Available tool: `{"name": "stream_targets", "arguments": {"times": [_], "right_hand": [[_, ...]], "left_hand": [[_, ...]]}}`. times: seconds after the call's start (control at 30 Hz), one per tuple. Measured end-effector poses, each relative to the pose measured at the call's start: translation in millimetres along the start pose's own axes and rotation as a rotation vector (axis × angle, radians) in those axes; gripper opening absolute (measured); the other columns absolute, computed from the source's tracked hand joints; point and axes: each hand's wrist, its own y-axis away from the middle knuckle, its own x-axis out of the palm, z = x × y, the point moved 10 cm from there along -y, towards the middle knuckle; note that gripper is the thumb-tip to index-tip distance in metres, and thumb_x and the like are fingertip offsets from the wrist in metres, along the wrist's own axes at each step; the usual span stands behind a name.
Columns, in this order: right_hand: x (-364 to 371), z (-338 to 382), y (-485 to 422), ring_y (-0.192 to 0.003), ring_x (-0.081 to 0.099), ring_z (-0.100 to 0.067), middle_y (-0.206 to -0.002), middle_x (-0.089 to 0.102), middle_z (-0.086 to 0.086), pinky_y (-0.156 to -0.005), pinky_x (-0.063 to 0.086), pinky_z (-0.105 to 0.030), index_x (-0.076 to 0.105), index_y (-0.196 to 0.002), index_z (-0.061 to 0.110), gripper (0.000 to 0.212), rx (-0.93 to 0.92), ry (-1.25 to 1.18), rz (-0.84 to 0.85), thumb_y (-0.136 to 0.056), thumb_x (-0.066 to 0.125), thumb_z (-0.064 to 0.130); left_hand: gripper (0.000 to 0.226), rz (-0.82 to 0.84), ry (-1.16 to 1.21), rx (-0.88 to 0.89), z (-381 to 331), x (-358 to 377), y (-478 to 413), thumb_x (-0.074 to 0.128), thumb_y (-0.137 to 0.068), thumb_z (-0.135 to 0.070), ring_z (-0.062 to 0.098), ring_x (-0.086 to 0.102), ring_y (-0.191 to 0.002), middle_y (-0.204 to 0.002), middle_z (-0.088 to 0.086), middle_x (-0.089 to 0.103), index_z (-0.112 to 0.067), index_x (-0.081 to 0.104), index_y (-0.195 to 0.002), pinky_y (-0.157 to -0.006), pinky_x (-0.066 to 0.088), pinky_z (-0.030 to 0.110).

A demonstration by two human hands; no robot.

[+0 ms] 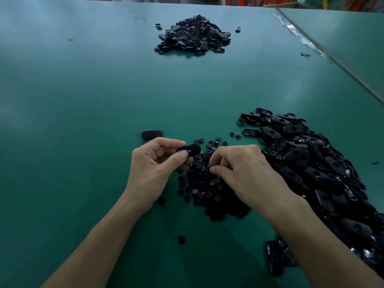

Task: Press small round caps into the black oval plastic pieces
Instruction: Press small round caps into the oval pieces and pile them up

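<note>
Working over a green counter (83,100). Keeping a big heap of oval pieces (311,163) along the right side, just beside the right forearm, and a smaller far heap (192,35) well apart at the back. Reaching into a heap of caps (207,188) lying between the two hands and touching the big heap's left edge.

Gripping one oval piece (190,148) in the left hand (154,169), thumb across its near face and curled fingers behind, lifted just over the far-left edge of the caps. Holding it with the long axis running left to right, the free rounded end pointing right, toward the right hand (243,173). Not showing whether its hole is facing up.

Leaving a lone oval piece (151,134) flat on the counter just beyond the left hand, long axis also left to right.

Curling the right hand's fingers down onto the heap, thumb and forefinger tips meeting, seemingly pinching a single cap (209,165), though barely showing it.

Judging the coming move: bringing that cap up and to the left, a short way, onto the free end of the held piece. Needing only steadiness from the left hand, with the right hand being the nearer one to the caps.
</note>
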Motion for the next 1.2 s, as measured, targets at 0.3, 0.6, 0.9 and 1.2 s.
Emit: {"name": "stream_targets", "arguments": {"times": [0.3,0.6,0.9,1.2], "right_hand": [[1.8,2.7,1.3,-0.092,0.061,-0.014,-0.095,0.062,0.009,-0.086,0.053,-0.035,0.069,-0.116,0.031,0.021,-0.024,0.051,0.022,-0.097,0.063,0.023],[-11.4,7.3,0.8,-0.087,0.065,-0.018,-0.093,0.068,0.005,-0.081,0.055,-0.039,0.071,-0.103,0.033,0.016,-0.018,0.007,-0.037,-0.099,0.057,0.026],[-2.5,1.9,3.3,-0.074,0.06,-0.007,-0.083,0.063,0.014,-0.07,0.053,-0.03,0.069,-0.096,0.035,0.016,0.018,0.029,0.14,-0.098,0.057,0.025],[-14.9,12.1,1.4,-0.089,0.056,0.002,-0.09,0.064,0.016,-0.073,0.045,-0.009,0.072,-0.111,0.026,0.018,-0.024,-0.018,0.115,-0.1,0.059,0.021]], "left_hand": [[0.01,-0.017,0.0,-0.007,0.9,-1.3,-1.1,0.074,-0.081,-0.007,0.024,0.075,-0.076,-0.083,0.011,0.076,-0.009,0.072,-0.091,-0.068,0.059,0.025],[0.014,-0.039,-0.027,0.004,3.3,-1.5,-1.9,0.07,-0.086,0.006,0.022,0.075,-0.072,-0.08,0.01,0.076,-0.008,0.071,-0.089,-0.067,0.059,0.025],[0.012,-0.024,-0.044,0.002,2.0,-0.1,-0.4,0.07,-0.086,0.005,0.022,0.075,-0.073,-0.079,0.01,0.076,-0.006,0.07,-0.091,-0.067,0.059,0.025],[0.011,-0.019,-0.05,-0.005,1.0,1.7,0.2,0.07,-0.085,0.005,0.021,0.075,-0.072,-0.079,0.01,0.076,-0.005,0.069,-0.091,-0.066,0.059,0.025]]}}
